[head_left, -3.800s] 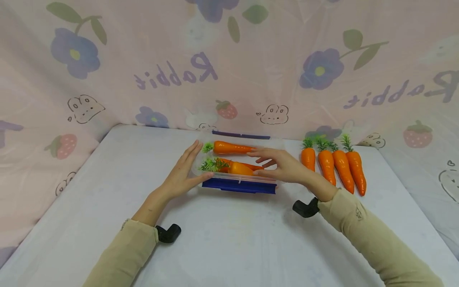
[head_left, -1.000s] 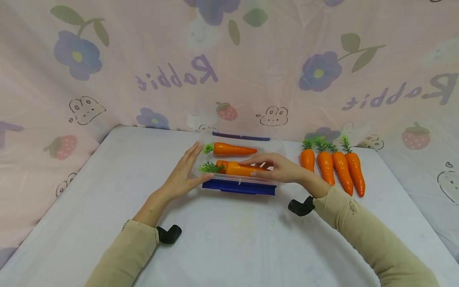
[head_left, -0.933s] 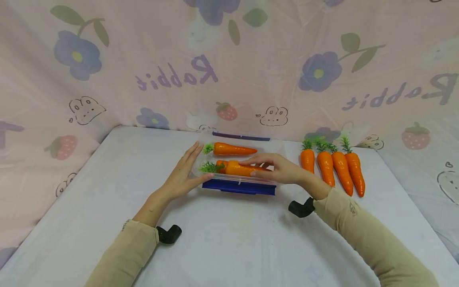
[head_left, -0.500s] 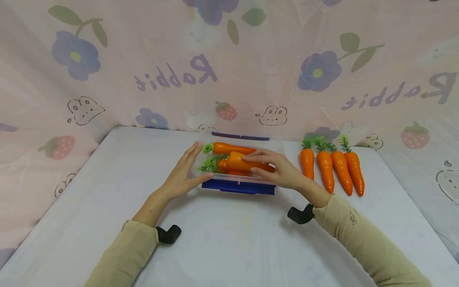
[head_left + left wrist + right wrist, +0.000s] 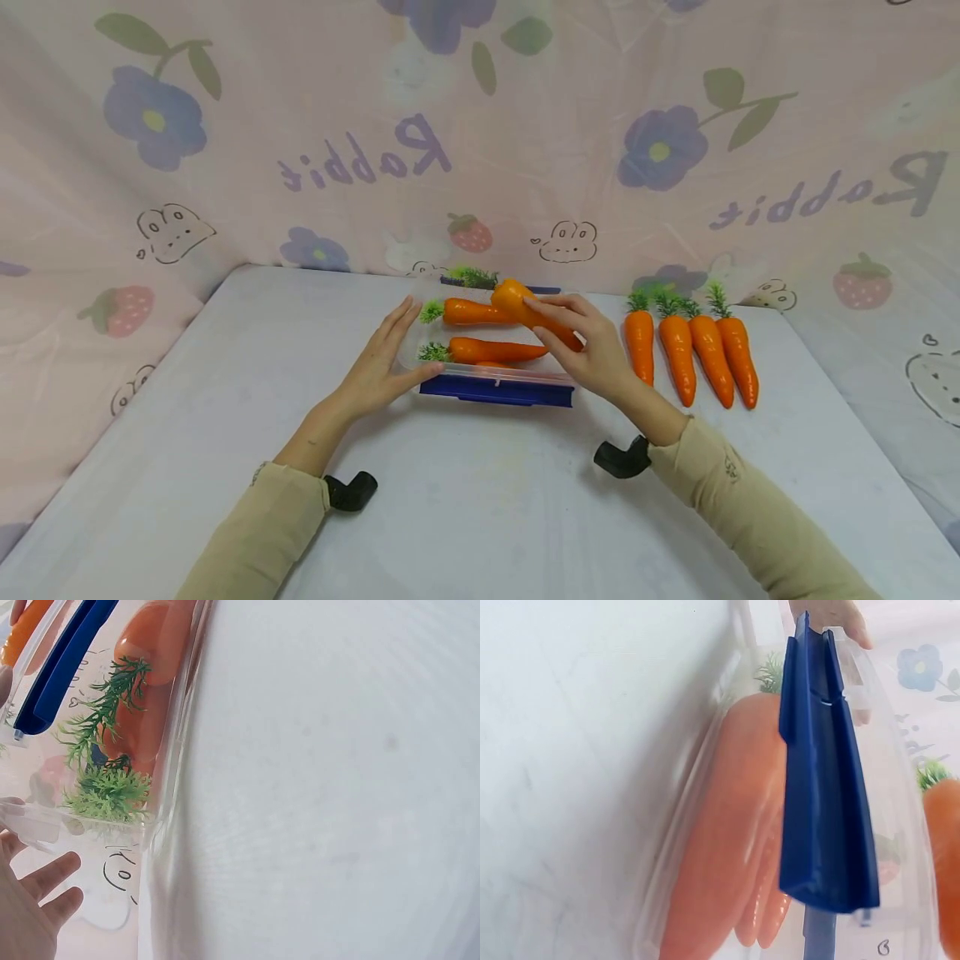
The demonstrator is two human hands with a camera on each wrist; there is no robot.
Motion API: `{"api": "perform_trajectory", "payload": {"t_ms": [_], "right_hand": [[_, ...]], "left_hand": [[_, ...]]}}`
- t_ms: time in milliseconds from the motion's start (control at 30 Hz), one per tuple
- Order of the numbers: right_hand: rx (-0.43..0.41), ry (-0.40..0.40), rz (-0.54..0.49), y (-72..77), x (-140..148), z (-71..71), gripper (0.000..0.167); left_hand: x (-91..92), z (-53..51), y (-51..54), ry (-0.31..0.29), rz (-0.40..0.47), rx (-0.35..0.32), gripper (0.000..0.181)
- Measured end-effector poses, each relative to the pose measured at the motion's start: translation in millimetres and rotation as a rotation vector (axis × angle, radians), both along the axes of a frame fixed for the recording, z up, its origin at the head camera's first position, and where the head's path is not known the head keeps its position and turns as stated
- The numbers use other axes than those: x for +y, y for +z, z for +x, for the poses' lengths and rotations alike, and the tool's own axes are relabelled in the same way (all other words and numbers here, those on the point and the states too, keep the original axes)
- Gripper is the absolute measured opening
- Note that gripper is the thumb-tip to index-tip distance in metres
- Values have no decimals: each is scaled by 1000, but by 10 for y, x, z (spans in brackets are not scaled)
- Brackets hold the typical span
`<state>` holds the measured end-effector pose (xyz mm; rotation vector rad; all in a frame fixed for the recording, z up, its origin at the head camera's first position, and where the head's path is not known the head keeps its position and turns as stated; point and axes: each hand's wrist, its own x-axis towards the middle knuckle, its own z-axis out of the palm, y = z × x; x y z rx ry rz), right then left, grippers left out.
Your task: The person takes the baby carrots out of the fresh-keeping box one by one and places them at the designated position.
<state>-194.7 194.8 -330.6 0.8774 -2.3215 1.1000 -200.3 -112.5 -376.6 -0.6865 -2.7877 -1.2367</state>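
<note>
In the head view my right hand (image 5: pixel 592 346) pinches a yellowish-orange toy carrot (image 5: pixel 513 294) between thumb and fingers, tilted above a clear plastic box (image 5: pixel 528 377) with blue clasps (image 5: pixel 495 390). The carrot's green top points up and away, over the far rim. My left hand (image 5: pixel 382 362), fingers straight, rests against the box's left end, its thumb at the near corner. Inside the box lie a far carrot (image 5: pixel 467 312), partly covered by the held one, and a near carrot (image 5: pixel 495 350). Below the near carrot, more orange shows through the wall.
Several toy carrots (image 5: pixel 678 358) lie side by side on the white table (image 5: pixel 480 500), right of the box and close to my right forearm. A pink printed cloth (image 5: pixel 337 100) hangs behind the table. Black elbow-shaped pieces (image 5: pixel 352 492) stick out at both wrists.
My right hand has lifted the yellowish-orange carrot from the near side of the box, up and toward the far side, uncovering the near carrot. The left hand has stayed at the box's end.
</note>
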Motion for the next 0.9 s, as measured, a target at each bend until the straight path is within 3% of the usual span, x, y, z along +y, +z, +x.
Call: {"api": "perform_trajectory", "payload": {"t_ms": [267,533,900], "right_hand": [[60,-117,-51,9,11,44,39],[122,-183,-153,12,79,78,41],[156,-359,-207,25,210,154,40]], "left_hand": [[-3,3,3,3,-4,6,89],[-7,-10,-22,1,-5,14,89],[5,-11,-5,2,-6,11,90]]}}
